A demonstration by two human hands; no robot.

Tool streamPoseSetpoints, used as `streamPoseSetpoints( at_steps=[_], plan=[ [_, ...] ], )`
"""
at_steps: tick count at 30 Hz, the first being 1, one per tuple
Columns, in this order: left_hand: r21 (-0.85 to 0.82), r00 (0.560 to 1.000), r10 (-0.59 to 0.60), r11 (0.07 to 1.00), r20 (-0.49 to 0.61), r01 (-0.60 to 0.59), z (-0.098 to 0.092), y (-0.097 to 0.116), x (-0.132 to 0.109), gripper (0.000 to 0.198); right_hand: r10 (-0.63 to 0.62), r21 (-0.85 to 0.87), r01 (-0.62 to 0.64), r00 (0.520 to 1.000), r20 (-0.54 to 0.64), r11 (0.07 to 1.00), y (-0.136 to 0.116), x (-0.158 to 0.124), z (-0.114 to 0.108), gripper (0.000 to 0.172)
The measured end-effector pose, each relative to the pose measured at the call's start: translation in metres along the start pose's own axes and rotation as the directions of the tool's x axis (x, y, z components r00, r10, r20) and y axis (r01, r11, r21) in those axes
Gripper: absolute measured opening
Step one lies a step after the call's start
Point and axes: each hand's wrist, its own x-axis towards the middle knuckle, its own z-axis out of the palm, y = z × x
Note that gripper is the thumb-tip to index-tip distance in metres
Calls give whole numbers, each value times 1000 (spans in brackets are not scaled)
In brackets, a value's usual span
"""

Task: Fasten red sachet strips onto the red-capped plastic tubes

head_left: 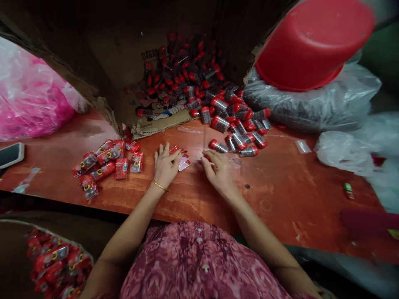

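Observation:
My left hand point(166, 166) lies on the table with its fingers apart. Its thumb and index finger touch a small stack of flat red-and-clear plastic packets point(183, 161). A little to the right, my right hand point(218, 171) rests with bent fingers. A bit of red shows under its fingertips, but what it is stays hidden. Beyond that hand lie clear dotted tubes with red caps point(238, 141), spilling from a cardboard box point(158, 124). Left of my left hand sits a pile of filled red packets point(104, 160) with yellow and black print.
A red bucket point(311, 50) stands upside down on a full clear bag point(299, 104) at right. A pink bag point(31, 95) and a phone point(11, 154) are at left. More red packets point(56, 261) fill a container below the table's front edge point(124, 207).

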Motion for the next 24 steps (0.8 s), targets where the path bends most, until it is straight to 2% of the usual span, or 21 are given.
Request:
streamPoseSetpoints(
  at_steps=[2, 5, 7, 9, 11, 13, 15, 16, 17, 18, 20, 22, 24],
  plan=[
    [-47, 999, -5, 999, -41, 3, -6, 5, -3, 34, 123, 247, -133, 991, 57, 960, -15, 3, 12, 31],
    [-115, 997, 14, 993, -74, -23, -14, 15, -10, 33, 242, 552, -306, 952, 188, 775, -31, 11, 28, 33],
    [-166, 996, 22, 985, -89, -37, -18, 20, -14, 33, 263, 654, -339, 940, 216, 676, -38, 15, 34, 32],
    [-255, 992, 2, 966, -130, -36, -22, 24, -19, 38, 286, 685, -334, 940, 188, 647, -41, 16, 33, 30],
    [-418, 989, -85, 908, -124, 25, -24, 27, -24, 44, 310, 699, -312, 941, 135, 643, -42, 14, 30, 27],
    [-621, 979, -199, 761, 54, 189, -24, 30, -28, 45, 324, 714, -293, 941, 98, 635, -42, 8, 26, 26],
    [-746, 937, -238, 566, 257, 349, -20, 33, -31, 43, 332, 721, -293, 939, 92, 628, -42, 2, 24, 26],
    [-786, 926, -240, 492, 291, 375, -17, 35, -32, 40, 334, 719, -300, 937, 100, 627, -43, -2, 24, 26],
    [-818, 929, -249, 447, 274, 361, -14, 36, -33, 37, 337, 715, -313, 935, 115, 625, -42, -6, 25, 27],
    [-842, 936, -270, 429, 226, 327, -10, 37, -34, 32, 339, 709, -329, 931, 135, 623, -42, -9, 25, 27],
    [-844, 937, -315, 453, 148, 286, -3, 37, -36, 25, 341, 694, -361, 924, 175, 623, -41, -15, 26, 29],
    [-813, 926, -347, 491, 146, 312, 2, 37, -38, 24, 335, 666, -373, 922, 192, 646, -39, -19, 25, 30],
    [-823, 917, -355, 455, 181, 339, 4, 38, -40, 23, 325, 625, -359, 930, 172, 693, -36, -23, 23, 31]
  ],
)
